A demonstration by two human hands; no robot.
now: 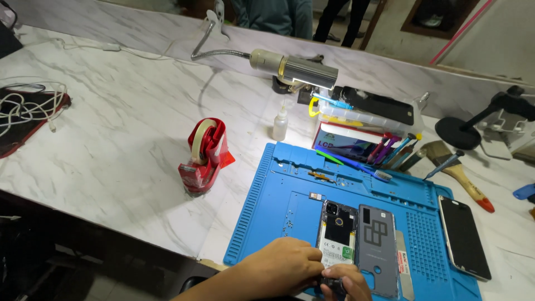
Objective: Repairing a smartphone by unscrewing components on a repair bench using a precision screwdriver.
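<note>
An opened phone (336,233) with its insides showing lies on a blue work mat (278,189). Beside it on the right rests its grey back cover (377,245). My left hand (278,268) lies over the phone's lower left end, fingers curled against it. My right hand (346,282) sits at the bottom edge of the view, fingers pinched on a small dark part at the phone's lower end; what the part is cannot be made out.
A red tape dispenser (205,153) stands left of the mat. A small dropper bottle (280,124), a gooseneck lamp (295,69), a tool box (362,120), a brush (460,174) and a second phone (463,236) surround it. Cables (25,106) lie far left.
</note>
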